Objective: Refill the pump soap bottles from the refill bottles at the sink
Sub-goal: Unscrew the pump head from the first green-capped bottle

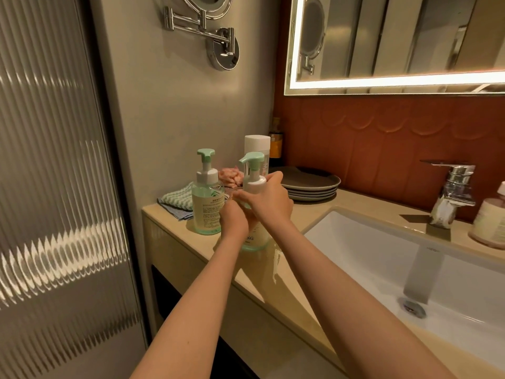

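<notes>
The near pump bottle is stood on the table beside the sink. Its body is gripped by the left hand; its white collar is clasped by the right hand. Unscrewing the pump is judged in hand; lifting it clear is required next.

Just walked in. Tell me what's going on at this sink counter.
A person holds a pump soap bottle on the counter left of the sink: left hand around its body, right hand at its white pump collar. The pump is on. A second pump bottle stands untouched beside it, a white-capped bottle behind.
</notes>
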Demonstrator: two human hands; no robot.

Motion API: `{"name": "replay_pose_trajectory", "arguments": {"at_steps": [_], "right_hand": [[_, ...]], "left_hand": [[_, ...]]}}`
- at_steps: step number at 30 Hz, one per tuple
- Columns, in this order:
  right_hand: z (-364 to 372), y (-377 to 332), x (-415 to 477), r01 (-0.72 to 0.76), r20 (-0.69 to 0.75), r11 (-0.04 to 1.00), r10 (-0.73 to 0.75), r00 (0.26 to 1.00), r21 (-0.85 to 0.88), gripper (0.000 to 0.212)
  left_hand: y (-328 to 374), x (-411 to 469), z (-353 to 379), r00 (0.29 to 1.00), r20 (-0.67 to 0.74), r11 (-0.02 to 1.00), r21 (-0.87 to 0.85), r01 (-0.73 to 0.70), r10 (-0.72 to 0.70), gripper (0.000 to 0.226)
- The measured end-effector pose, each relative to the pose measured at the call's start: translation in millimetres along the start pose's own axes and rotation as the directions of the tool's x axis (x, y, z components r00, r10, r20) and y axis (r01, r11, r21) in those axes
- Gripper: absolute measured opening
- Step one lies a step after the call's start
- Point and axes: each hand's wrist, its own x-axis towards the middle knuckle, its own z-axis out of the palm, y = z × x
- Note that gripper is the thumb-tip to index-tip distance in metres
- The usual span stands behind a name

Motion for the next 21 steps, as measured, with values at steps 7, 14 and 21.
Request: {"name": "replay_pose_trajectory", "arguments": {"at_steps": [7,14,21], "right_hand": [[-0.4,-2.6,2.6,0.033,-0.140,0.999,-0.030,0.990,0.019,0.035],[-3.7,-3.9,4.2,0.073,-0.076,0.995,-0.067,0.995,0.074,0.020],[-8.5,-6.5,5.8,0.043,0.081,0.978,-0.061,0.995,0.206,0.057]], "left_hand": [[-2.7,2.9,-1.8,0.982,0.116,0.981,0.100,-0.164,0.152,0.031],[1.6,-1.9,-4.6,0.975,0.132,0.958,0.204,-0.202,0.177,0.039],[2.3,1.0,-7.7,0.973,0.156,0.941,0.267,-0.208,0.170,0.044]]}}
